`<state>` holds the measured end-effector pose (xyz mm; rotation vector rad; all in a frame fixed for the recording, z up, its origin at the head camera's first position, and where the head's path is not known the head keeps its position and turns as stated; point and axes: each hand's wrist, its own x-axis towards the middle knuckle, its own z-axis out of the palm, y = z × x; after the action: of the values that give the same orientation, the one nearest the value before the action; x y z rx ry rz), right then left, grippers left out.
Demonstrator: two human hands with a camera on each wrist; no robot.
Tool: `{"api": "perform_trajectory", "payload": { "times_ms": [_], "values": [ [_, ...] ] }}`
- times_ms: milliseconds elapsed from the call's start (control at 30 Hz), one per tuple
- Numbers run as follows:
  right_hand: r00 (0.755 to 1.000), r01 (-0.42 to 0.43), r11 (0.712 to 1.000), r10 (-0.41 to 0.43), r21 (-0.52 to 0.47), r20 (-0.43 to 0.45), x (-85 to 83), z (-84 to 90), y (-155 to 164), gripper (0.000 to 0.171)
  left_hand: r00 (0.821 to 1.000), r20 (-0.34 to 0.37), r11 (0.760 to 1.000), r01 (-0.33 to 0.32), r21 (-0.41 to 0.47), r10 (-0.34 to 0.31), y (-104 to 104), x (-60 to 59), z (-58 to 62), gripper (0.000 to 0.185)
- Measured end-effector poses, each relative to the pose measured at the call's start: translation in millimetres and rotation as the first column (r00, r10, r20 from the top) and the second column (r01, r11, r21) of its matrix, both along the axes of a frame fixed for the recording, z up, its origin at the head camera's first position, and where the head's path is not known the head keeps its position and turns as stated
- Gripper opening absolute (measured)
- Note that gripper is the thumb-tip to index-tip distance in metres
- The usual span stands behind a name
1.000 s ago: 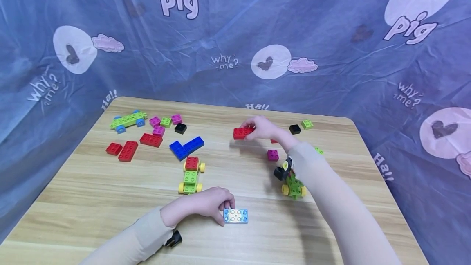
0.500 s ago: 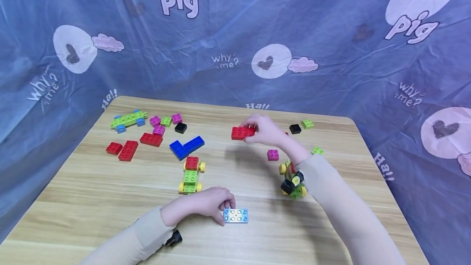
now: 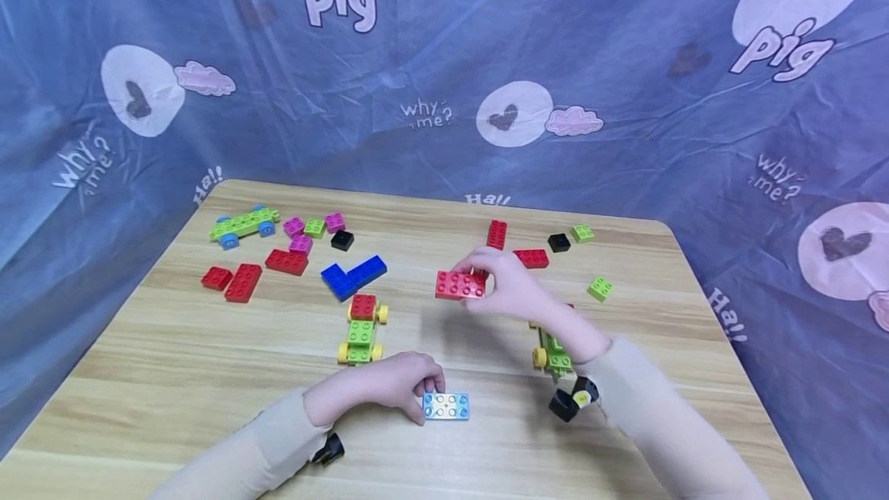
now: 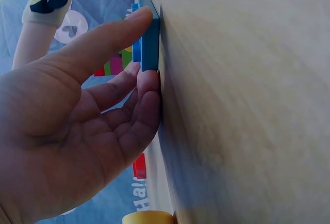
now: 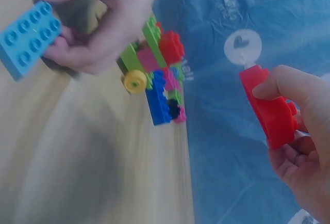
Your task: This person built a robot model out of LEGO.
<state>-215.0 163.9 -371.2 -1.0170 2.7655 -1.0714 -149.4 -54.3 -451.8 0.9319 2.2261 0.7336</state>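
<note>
My right hand (image 3: 503, 284) holds a red studded brick (image 3: 460, 285) above the middle of the wooden table (image 3: 208, 346); the right wrist view shows the same red brick (image 5: 271, 111) pinched between thumb and fingers. Near the front edge a flat light-blue plate (image 3: 445, 406) lies on the table, and my left hand (image 3: 399, 381) grips its left end. In the left wrist view the fingers (image 4: 129, 35) curl over the blue plate (image 4: 148, 33).
A small green and red car (image 3: 361, 330) stands left of centre, another green car (image 3: 552, 353) sits by my right forearm. Loose red, blue, pink, green and black bricks lie at the back left (image 3: 285, 261) and back right (image 3: 531, 257). Blue printed cloth (image 3: 444, 68) surrounds the table.
My right hand has lifted the red brick from the back of the table and carried it nearer and slightly down. The left hand and blue plate have stayed put.
</note>
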Motion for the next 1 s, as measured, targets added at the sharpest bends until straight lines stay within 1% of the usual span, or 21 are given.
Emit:
{"api": "perform_trajectory", "payload": {
  "times_ms": [200, 367, 500, 667, 800, 1000],
  "values": [
    [0.999, -0.010, 1.000, 0.010, -0.006, 0.042, 24.8, -12.0, 6.4, 0.040, 1.000, -0.011, 1.000, 0.010, 0.006, -0.010, 0.9, -0.5, -0.2, 0.036],
    [0.994, -0.043, 0.999, 0.045, -0.024, 0.098, 42.4, -29.5, 11.7, 0.040, 1.000, -0.018, 1.000, 0.012, 0.011, -0.011, 2.0, 0.0, 0.6, 0.036],
    [0.988, -0.049, 0.999, 0.049, -0.007, 0.147, 53.5, -43.6, 14.9, 0.041, 1.000, -0.018, 1.000, 0.007, 0.018, -0.007, 1.1, 0.4, 0.6, 0.038],
    [0.985, -0.041, 0.999, 0.042, -0.009, 0.167, 63.1, -57.6, 19.5, 0.043, 1.000, -0.022, 1.000, 0.010, 0.016, -0.009, 0.2, 0.5, 1.0, 0.040],
    [0.978, -0.039, 0.999, 0.044, -0.029, 0.202, 69.4, -63.6, 22.4, 0.043, 1.000, -0.016, 1.000, 0.011, 0.013, -0.011, 0.3, 0.4, 0.7, 0.040],
    [0.967, -0.066, 0.996, 0.077, -0.052, 0.243, 77.3, -70.5, 24.3, 0.041, 1.000, -0.010, 1.000, 0.007, 0.014, -0.006, -0.5, 0.7, -1.2, 0.039]
  ]
}}
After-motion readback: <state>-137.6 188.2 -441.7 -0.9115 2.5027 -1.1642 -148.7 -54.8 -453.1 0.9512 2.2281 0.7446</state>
